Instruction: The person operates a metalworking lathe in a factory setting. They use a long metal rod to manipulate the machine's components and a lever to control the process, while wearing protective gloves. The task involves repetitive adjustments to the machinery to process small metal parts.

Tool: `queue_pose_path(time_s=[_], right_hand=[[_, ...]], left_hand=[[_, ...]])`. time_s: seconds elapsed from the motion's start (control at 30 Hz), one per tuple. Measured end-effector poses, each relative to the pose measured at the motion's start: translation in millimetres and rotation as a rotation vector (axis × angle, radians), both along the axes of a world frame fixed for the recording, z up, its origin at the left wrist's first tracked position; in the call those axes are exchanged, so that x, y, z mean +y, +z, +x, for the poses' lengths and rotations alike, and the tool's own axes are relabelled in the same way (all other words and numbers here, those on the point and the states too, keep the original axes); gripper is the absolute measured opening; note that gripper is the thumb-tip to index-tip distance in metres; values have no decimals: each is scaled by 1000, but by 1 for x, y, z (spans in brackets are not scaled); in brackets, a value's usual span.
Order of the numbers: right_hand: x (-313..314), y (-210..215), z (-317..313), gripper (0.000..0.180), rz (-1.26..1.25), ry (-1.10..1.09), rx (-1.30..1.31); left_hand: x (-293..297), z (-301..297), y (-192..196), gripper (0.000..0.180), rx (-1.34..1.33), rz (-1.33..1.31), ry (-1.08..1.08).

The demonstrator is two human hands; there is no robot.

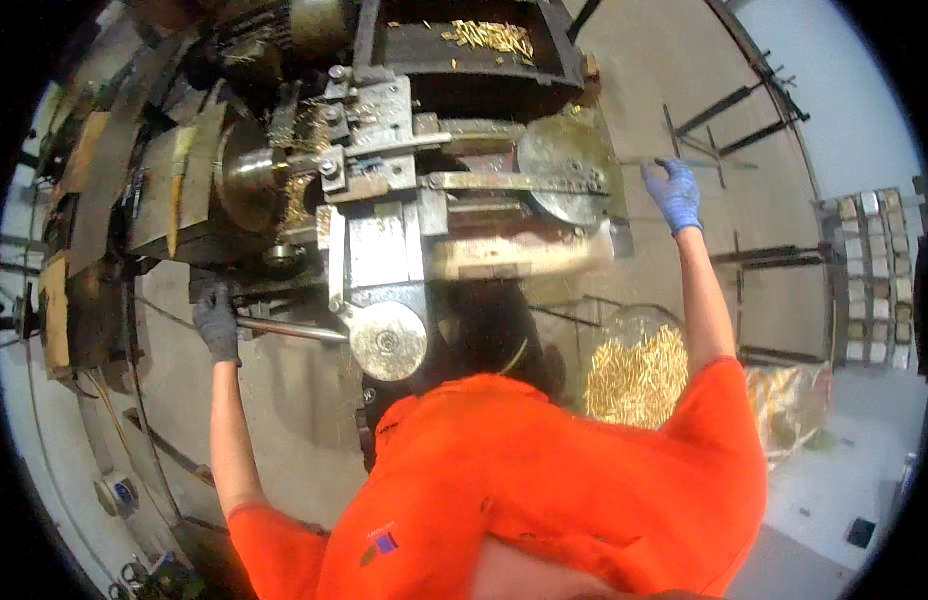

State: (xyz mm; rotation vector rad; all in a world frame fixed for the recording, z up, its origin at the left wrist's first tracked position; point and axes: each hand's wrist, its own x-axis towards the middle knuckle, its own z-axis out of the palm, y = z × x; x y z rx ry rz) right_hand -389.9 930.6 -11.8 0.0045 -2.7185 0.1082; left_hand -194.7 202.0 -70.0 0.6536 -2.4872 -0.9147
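My left hand [217, 322], in a dark grey glove, is closed round the outer end of a metal lever [292, 328]. The lever runs to a round metal disc [388, 340] at the near side of a machine. My right hand [673, 196], in a blue glove, is held out to the right of the machine. Its thumb and fingers are apart, and I see nothing in them. Nearest to it is a large flat metal disc [564, 168], joined by a long bar [494, 181] to the machine's slide plate [377, 248].
A dark metal tray [414, 48] with small brass-coloured pieces stands at the far side. Many more such pieces [639, 378] lie in a container below my right arm. A rounded chuck-like part [252, 175] sits at the left. Metal stands [724, 105] and stacked boxes [872, 280] are at the right.
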Motion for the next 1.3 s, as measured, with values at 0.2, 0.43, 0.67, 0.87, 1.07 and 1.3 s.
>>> queue_pose_path(time_s=[0.2, 0.43, 0.67, 0.87, 1.07, 1.3], right_hand=[[-152, 4, 172, 24, -455, 402, -480], [-282, -85, 181, 52, 145, 544, -971], [-235, -74, 190, 55, -46, 505, -695], [-74, -120, 247, 57, 27, -69, -1045], [-82, -70, 234, 41, -819, -265, -1057], [-62, -99, 250, 45, -590, -174, -733]], left_hand=[[-3, -25, -10, 22, 117, 155, 7], [5, -29, 4, 20, 112, 165, 12], [5, -16, 0, 21, 218, 225, -7], [-2, -17, -23, 23, 290, 424, -118], [-79, 12, -67, 29, 72, 97, -163], [-115, 33, -90, 50, -574, -226, 20]])
